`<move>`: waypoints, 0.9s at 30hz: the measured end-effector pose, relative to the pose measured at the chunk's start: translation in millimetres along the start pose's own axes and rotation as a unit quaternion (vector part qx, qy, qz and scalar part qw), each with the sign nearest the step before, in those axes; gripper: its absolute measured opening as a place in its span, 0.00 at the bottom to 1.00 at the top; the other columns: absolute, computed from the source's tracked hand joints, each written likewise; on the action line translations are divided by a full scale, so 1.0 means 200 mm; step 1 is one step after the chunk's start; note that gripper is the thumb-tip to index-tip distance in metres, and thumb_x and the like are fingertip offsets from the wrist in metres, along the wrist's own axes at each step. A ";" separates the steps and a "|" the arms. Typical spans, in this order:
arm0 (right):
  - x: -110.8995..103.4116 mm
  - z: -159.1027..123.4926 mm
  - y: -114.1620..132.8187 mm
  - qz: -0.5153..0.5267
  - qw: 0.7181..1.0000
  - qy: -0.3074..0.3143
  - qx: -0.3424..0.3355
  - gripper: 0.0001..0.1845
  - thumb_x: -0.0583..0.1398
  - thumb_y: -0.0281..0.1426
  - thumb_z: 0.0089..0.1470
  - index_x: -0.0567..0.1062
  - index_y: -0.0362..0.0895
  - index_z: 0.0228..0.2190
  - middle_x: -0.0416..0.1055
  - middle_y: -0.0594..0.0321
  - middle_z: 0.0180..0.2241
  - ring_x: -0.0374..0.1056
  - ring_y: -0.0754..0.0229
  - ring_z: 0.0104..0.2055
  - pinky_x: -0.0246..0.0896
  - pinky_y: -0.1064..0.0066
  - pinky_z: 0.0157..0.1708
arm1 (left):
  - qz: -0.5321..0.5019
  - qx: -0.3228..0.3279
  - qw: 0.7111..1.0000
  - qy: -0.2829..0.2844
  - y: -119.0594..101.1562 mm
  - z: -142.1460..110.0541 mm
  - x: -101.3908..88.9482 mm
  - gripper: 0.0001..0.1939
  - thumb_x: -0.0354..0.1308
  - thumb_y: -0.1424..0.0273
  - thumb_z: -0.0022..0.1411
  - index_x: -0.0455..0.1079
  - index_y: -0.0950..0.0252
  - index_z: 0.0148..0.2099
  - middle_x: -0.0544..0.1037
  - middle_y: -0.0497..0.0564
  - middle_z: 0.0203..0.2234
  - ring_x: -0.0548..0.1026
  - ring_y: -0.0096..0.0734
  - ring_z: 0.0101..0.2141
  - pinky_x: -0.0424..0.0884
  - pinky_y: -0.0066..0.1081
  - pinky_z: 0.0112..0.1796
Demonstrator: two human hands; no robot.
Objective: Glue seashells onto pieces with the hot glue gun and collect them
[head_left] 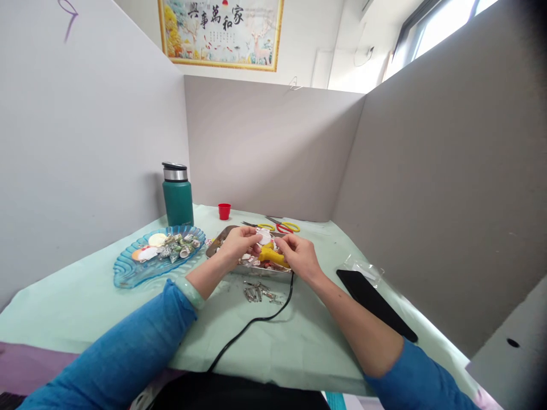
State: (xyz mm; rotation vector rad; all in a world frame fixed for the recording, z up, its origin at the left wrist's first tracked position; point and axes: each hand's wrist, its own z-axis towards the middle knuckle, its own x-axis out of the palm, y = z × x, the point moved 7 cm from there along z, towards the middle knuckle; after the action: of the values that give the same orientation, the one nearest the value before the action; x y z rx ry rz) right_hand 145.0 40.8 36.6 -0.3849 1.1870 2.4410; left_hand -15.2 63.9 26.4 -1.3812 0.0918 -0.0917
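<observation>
My left hand (240,244) pinches a flat, white, shell-like disc (265,236) at its edge, above a metal tray (267,272). Close on the other side of the disc, the thumb and fingers of my right hand (299,255) are pressed together; whatever is between them is too small to make out. Below both hands, a yellow glue gun (273,256) lies in the tray among small shell pieces. Its black cord (256,320) runs over the front of the table. Several small metal clips (258,292) lie in front of the tray.
On the left stands a blue fluted dish (128,273) with shells (177,247), by a green bottle (178,199). A red cup (224,212) and scissors (288,226) are behind the tray. On the right lie a black flat object (371,302) and a plastic bag (363,269). Grey panels (273,142) enclose the table.
</observation>
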 end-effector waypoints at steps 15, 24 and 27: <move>0.03 -0.02 0.04 -0.046 0.998 0.018 -0.049 0.17 0.54 0.40 0.54 0.69 0.44 0.20 0.64 0.67 0.17 0.55 0.66 0.20 0.49 0.74 0.22 | 0.560 0.093 0.807 -0.162 -0.28 -0.07 -0.76 0.10 0.57 0.77 0.48 0.77 0.63 0.33 0.78 0.53 0.28 0.72 0.38 0.33 0.62 0.30 0.37; 0.02 -0.02 0.06 -0.026 0.998 0.016 -0.047 0.17 0.55 0.41 0.53 0.70 0.43 0.19 0.63 0.67 0.17 0.55 0.66 0.20 0.50 0.73 0.22 | 0.540 0.176 0.804 -0.178 -0.41 -0.18 -0.55 0.09 0.57 0.71 0.53 0.77 0.62 0.36 0.77 0.52 0.28 0.71 0.38 0.32 0.62 0.34 0.40; -0.01 -0.02 0.08 0.011 0.999 0.016 -0.030 0.18 0.55 0.42 0.53 0.70 0.43 0.19 0.65 0.65 0.18 0.56 0.66 0.19 0.52 0.74 0.21 | 0.421 0.199 0.884 -0.032 -0.39 -0.21 -0.21 0.03 0.61 0.71 0.50 0.76 0.62 0.28 0.75 0.49 0.21 0.70 0.32 0.27 0.63 0.28 0.32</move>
State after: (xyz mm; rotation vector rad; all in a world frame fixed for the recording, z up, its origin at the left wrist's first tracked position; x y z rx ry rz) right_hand 139.7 28.8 46.1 -0.4335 1.1386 2.5034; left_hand -62.3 14.1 95.7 -0.8367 0.5782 0.6345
